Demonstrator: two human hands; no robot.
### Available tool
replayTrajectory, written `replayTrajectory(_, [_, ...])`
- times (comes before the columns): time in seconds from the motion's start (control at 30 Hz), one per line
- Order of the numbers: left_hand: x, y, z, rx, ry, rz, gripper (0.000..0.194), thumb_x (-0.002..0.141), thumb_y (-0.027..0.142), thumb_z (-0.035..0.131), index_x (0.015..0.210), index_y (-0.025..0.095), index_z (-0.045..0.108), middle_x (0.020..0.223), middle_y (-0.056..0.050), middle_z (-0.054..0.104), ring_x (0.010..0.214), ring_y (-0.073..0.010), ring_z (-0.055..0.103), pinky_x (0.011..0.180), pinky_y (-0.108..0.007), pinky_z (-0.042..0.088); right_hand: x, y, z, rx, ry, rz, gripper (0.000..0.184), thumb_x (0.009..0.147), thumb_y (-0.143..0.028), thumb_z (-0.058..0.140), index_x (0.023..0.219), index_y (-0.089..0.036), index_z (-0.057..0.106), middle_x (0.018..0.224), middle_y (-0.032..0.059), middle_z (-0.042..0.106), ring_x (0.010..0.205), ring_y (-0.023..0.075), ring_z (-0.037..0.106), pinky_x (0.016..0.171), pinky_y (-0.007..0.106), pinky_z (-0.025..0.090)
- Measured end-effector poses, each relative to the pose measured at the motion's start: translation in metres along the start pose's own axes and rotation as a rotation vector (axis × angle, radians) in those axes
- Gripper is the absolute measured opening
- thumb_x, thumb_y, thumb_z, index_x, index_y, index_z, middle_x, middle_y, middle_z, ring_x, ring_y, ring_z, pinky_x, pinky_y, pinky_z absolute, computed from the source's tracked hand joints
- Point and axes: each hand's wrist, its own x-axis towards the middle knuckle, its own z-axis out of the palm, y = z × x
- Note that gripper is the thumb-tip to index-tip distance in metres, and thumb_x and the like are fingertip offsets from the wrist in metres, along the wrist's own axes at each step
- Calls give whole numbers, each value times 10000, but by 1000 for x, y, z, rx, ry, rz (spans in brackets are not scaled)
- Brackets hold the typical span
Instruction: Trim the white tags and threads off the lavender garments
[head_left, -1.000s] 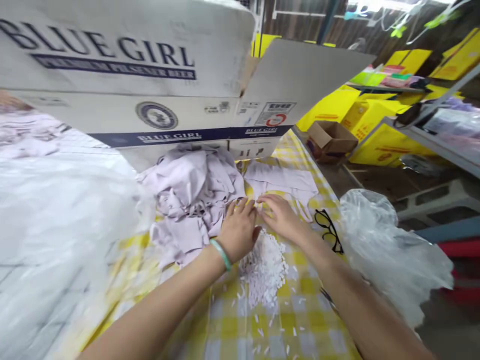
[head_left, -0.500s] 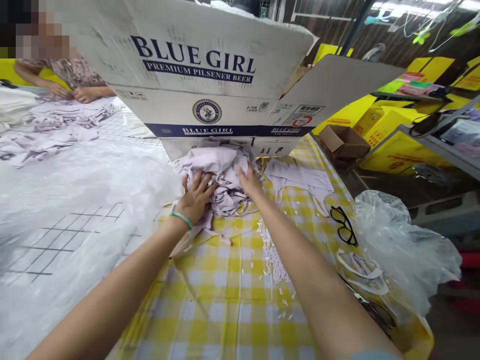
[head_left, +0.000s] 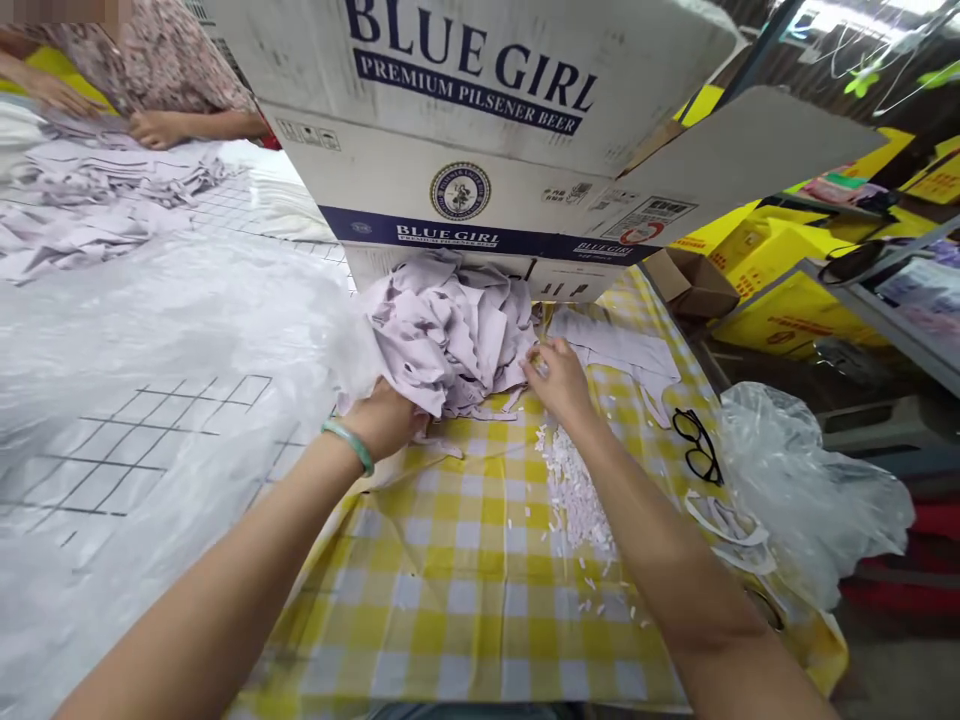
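Observation:
A crumpled pile of pale lilac fabric pieces lies on the yellow-checked tablecloth just below a white cardboard beer box. My left hand, with a green bangle at the wrist, is under the pile's near left edge, fingers curled into the cloth. My right hand pinches the pile's right edge. A heap of small white scraps lies beside my right forearm.
Flat lilac pieces and black glasses lie at the right. A clear plastic bag hangs off the right edge. White plastic sheeting covers the left. Another person's hands work on fabric at the far left. Yellow boxes stand behind.
My left hand slid from the top of the pile to under its near left edge. My right hand drew back along the right edge. The view tilted toward the box.

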Motion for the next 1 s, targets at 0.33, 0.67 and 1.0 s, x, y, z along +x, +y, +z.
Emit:
replayTrajectory(0.33, [-42, 28, -14, -578, 104, -200, 305, 861, 390, 486, 956, 174, 679, 1009, -87, 719, 921, -217, 678, 801, -323, 544, -54, -78, 44, 254, -195, -251, 463, 797, -298, 705, 1219, -222, 529, 1176, 90, 551, 1027, 212, 560, 882, 355, 489])
replayTrajectory(0.67, [-132, 35, -5, -339, 164, 131, 354, 817, 150, 560, 1162, 212, 609, 1521, -135, 356, 1451, -313, 245, 1156, -546, 294, -185, -127, -15, 867, -502, -158, 92, 941, -315, 491, 927, -226, 513, 953, 39, 589, 886, 170, 553, 810, 312, 467])
replayTrajectory(1.0, [-185, 58, -115, -718, 141, -3, 197, 790, 415, 675, 848, 231, 639, 808, -19, 628, 747, -172, 599, 641, -306, 536, -159, -142, -104, 1137, 1, 53, 170, 911, -381, 446, 824, -248, 503, 834, 21, 482, 707, 165, 511, 574, 278, 454])
